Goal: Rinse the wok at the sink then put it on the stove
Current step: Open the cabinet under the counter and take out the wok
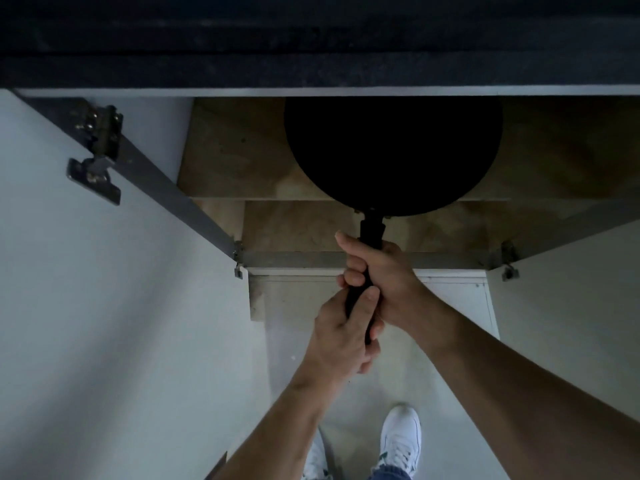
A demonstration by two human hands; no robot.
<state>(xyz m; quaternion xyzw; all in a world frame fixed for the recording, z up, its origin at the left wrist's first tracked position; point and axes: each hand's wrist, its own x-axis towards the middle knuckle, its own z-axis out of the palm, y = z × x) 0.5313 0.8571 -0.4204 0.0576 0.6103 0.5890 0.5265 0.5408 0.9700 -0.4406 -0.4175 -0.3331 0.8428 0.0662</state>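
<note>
Countertop: dark speckled stone slab (311,46) across the top of view; no sink or stove visible.
Cabinet: open low cupboard with beige wooden shelves (235,161) under the slab, plain white doors (86,306) swung out on both sides.
Wok: round black metal wok (391,150), bowl half inside the cupboard mouth and over the front shelf edge. Can't tell if it rests on the shelf or hangs free.
Handle: straight black stick handle (372,226), pointing out of the cupboard toward me.
Right hand (384,275): fingers wrapped tight round the handle, upper position, just short of the bowl.
Left hand (341,336): fingers curled round the handle's tail end, thumb laid across it, touching my right hand.
Handling (judgement): rigid, probably heavy and nose-loaded. The handle is the only sane grip point, so keep both hands on it and the right one close to the bowl. Expect it to be slippery once wet.
Progress: rinse not started.
Floor: my white sneaker (401,434) below.
</note>
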